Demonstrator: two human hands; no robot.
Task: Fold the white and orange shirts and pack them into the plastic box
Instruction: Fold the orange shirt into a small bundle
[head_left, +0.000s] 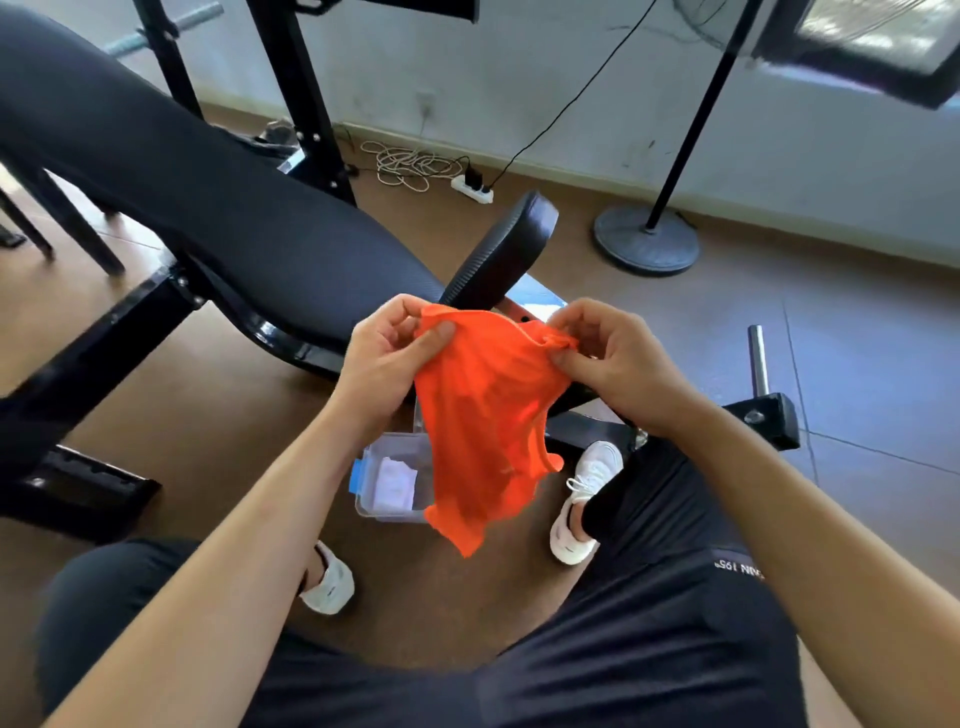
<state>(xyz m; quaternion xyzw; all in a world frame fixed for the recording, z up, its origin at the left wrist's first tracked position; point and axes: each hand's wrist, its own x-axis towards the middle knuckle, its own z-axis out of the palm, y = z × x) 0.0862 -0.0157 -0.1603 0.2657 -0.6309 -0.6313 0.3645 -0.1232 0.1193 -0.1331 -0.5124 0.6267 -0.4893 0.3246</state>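
The orange shirt (480, 415) hangs at the frame's centre, pinched at its top edge by both hands: left hand (387, 358) with thumb pressed against fingers, right hand (608, 358) likewise. Below it, the plastic box (387, 512) on the floor holds the white shirt (397, 483).

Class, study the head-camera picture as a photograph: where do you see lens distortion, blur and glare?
Head view: wide-angle bending curves the weight bench and the fan pole near the edges; the upper right corner is smeared with bright glare; the orange shirt held by the left hand and right hand is fairly sharp, evenly lit from the right.
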